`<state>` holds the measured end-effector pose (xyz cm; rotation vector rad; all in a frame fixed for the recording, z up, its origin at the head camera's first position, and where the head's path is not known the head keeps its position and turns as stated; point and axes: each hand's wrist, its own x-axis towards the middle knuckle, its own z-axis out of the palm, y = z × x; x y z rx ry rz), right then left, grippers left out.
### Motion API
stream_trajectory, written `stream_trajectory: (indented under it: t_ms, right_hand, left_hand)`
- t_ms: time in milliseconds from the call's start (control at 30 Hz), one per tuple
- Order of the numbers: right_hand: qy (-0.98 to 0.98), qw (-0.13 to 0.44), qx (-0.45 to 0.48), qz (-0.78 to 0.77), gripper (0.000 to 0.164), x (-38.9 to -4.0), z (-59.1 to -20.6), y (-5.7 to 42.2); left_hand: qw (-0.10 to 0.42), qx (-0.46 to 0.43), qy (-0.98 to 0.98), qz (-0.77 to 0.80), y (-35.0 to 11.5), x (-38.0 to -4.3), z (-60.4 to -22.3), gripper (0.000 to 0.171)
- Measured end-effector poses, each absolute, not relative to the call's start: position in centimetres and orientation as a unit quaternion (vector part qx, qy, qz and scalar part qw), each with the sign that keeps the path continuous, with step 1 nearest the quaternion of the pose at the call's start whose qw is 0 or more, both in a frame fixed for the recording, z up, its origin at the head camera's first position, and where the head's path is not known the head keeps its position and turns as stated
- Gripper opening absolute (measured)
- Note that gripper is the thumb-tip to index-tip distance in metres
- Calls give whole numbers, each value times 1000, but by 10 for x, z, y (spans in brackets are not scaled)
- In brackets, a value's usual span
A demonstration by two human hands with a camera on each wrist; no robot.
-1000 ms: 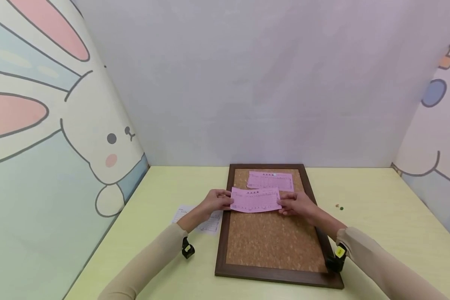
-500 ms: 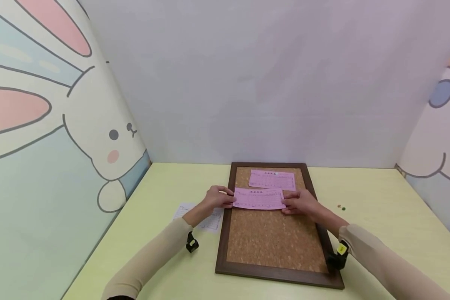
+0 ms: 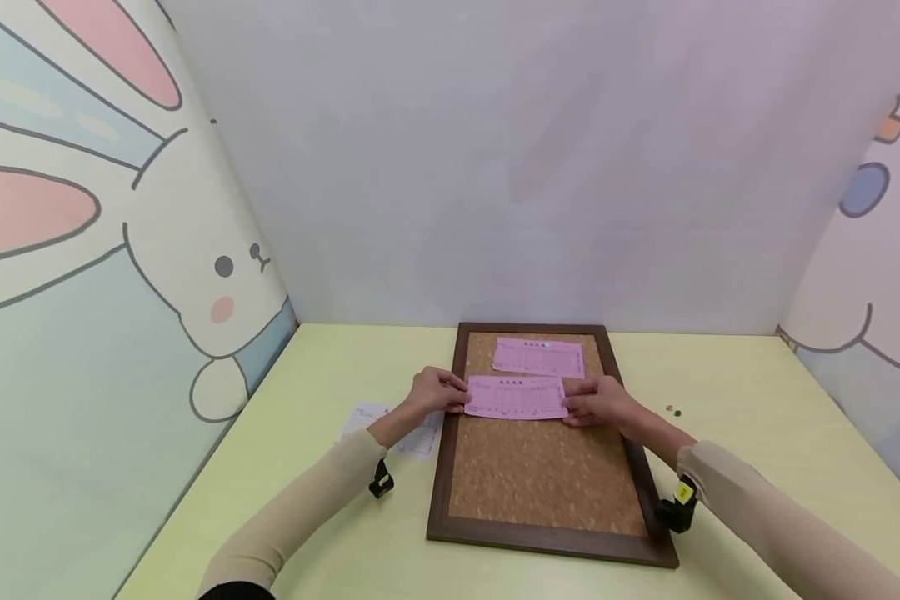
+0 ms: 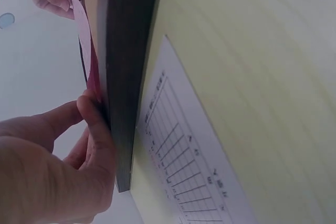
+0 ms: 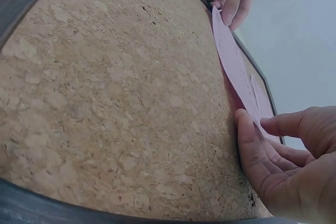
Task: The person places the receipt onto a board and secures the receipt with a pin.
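My left hand [image 3: 437, 392] pinches the left end of a pink printed form [image 3: 516, 397], and my right hand [image 3: 600, 402] pinches its right end. Between them the sheet stretches across the upper part of a cork board [image 3: 543, 475] with a dark wooden frame [image 3: 555, 543]. In the right wrist view the pink form [image 5: 231, 59] bows slightly, close over the cork. A second pink form [image 3: 538, 358] lies higher on the board, with a small pale dot at its top edge. The left wrist view shows my left fingers [image 4: 97, 124] right at the board's frame.
A white printed sheet [image 3: 417, 435] lies on the pale yellow table [image 3: 352, 358] left of the board, partly hidden by my left forearm. Two tiny objects, one green [image 3: 677, 413] and one brownish, lie to the right. A pale wall [image 3: 450, 167] stands behind.
Both hands keep hold of the pink form. It has shifted slightly right on the board, and a strip of cork now shows between it and the upper form.
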<state>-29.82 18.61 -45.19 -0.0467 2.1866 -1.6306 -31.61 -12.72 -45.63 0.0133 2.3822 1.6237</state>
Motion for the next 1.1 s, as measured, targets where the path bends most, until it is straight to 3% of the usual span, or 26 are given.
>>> stream_trajectory:
  t_ms: [300, 667, 1100]
  right_hand:
    - [808, 197, -36, -555, 37, -295, -444, 204]
    - [897, 114, -92, -417, 38, -300, -413, 289]
    - [964, 88, -138, -208, 21, -301, -433, 325]
  left_hand:
    - [99, 51, 853, 511, -123, -317, -459, 15]
    - [91, 121, 893, 425, -124, -320, -458, 9]
    - [99, 169, 907, 372, -126, -326, -456, 9]
